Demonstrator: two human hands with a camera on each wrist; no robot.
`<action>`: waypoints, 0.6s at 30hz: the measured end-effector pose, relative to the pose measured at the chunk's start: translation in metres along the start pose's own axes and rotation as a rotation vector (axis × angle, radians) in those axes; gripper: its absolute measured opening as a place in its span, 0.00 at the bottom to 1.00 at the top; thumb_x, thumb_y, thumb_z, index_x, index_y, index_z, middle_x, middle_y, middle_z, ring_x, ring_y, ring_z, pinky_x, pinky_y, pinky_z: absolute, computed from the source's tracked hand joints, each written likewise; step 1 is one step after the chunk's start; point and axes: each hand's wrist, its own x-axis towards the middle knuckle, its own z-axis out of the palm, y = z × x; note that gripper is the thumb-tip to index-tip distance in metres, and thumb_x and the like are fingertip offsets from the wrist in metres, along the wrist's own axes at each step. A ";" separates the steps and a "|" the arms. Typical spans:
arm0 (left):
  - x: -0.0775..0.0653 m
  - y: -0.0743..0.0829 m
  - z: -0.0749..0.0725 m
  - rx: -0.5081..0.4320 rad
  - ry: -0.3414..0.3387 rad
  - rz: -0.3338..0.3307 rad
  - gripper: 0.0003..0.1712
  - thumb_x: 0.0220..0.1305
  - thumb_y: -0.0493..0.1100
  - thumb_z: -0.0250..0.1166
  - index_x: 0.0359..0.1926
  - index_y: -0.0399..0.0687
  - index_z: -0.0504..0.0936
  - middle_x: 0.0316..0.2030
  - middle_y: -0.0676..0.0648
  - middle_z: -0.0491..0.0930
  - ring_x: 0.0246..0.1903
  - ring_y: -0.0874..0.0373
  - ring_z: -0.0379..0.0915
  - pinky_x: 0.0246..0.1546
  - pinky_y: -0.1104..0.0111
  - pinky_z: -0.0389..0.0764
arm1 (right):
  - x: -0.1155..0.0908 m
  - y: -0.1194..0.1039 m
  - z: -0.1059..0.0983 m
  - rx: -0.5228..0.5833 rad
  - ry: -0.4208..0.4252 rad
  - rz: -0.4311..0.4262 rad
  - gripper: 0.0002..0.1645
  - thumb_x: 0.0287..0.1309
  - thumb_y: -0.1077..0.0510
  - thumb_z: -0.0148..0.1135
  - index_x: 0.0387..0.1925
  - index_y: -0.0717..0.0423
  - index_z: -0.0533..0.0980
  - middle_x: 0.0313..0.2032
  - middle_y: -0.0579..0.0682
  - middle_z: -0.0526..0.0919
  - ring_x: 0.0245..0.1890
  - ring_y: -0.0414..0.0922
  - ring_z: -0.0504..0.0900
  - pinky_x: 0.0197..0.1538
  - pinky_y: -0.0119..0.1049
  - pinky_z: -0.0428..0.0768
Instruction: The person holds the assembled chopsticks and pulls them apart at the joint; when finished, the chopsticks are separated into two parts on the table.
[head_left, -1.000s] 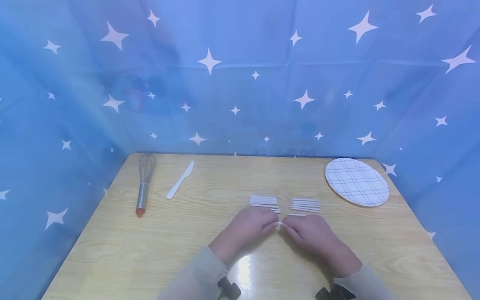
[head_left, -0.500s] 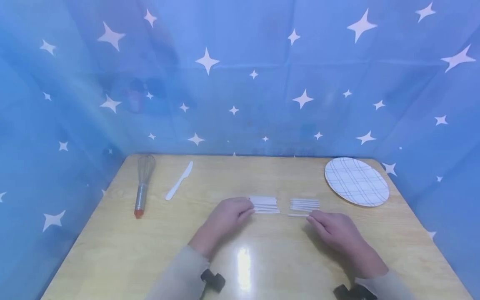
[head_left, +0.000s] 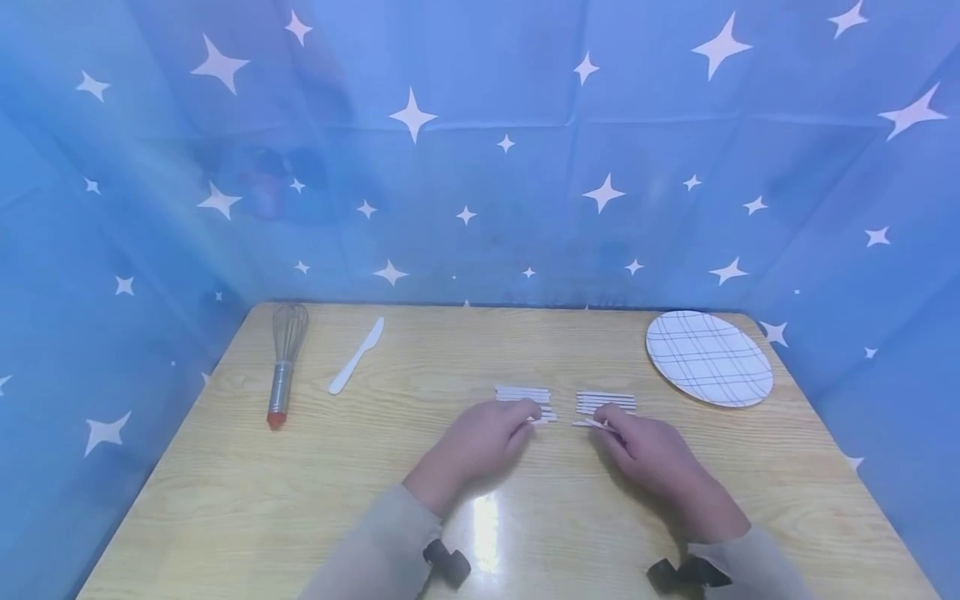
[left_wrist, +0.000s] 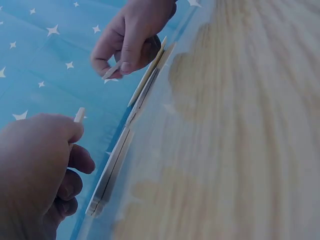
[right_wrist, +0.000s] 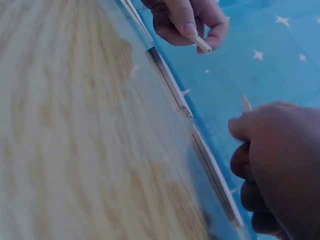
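My left hand (head_left: 480,437) pinches a short pale stick (left_wrist: 80,114) between thumb and forefinger, its end sticking out past the fingers. A similar thin stick (right_wrist: 246,104) is pinched in my right hand (head_left: 656,454), a little apart from the left. Both hands are low over the near side of two rows of sticks. The left row (head_left: 522,392) is partly covered by the left hand's fingers. Lying parallel beside it, the right row (head_left: 604,402) is overlapped at its near edge by the right fingertips.
At the table's (head_left: 225,492) back left lie a whisk (head_left: 283,367) with a red handle end and a white knife (head_left: 357,356). A white plate (head_left: 708,358) with a checked line pattern sits at the back right. Behind hangs a blue star-patterned cloth (head_left: 480,167).
The hands were together holding a small white piece, then spread apart to the outer sides of the rows. Now they have come partway back inward, each pinching a stick.
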 end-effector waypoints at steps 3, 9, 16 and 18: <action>0.001 0.000 0.004 -0.008 -0.005 0.005 0.14 0.87 0.50 0.44 0.52 0.62 0.78 0.44 0.65 0.81 0.45 0.67 0.80 0.53 0.65 0.82 | 0.000 0.001 0.003 -0.011 0.009 -0.007 0.05 0.78 0.49 0.62 0.49 0.40 0.75 0.19 0.32 0.67 0.21 0.35 0.69 0.29 0.41 0.74; 0.008 -0.005 0.012 0.118 0.054 0.067 0.07 0.83 0.48 0.57 0.45 0.58 0.81 0.41 0.62 0.73 0.43 0.67 0.72 0.50 0.70 0.80 | 0.004 0.006 0.009 0.005 0.093 -0.109 0.05 0.71 0.52 0.70 0.44 0.42 0.80 0.35 0.35 0.79 0.34 0.37 0.79 0.39 0.45 0.82; 0.017 -0.010 0.019 0.245 0.151 0.133 0.05 0.75 0.48 0.68 0.40 0.58 0.89 0.36 0.62 0.78 0.39 0.65 0.74 0.49 0.69 0.78 | 0.013 0.018 0.020 0.050 0.301 -0.393 0.11 0.49 0.59 0.82 0.36 0.48 0.89 0.35 0.41 0.79 0.34 0.41 0.73 0.37 0.39 0.75; 0.018 -0.011 0.020 0.248 0.163 0.138 0.04 0.74 0.48 0.70 0.40 0.59 0.91 0.36 0.62 0.81 0.38 0.65 0.75 0.49 0.69 0.78 | 0.014 0.020 0.022 0.058 0.316 -0.412 0.11 0.48 0.59 0.82 0.36 0.48 0.90 0.34 0.41 0.79 0.33 0.41 0.72 0.36 0.37 0.73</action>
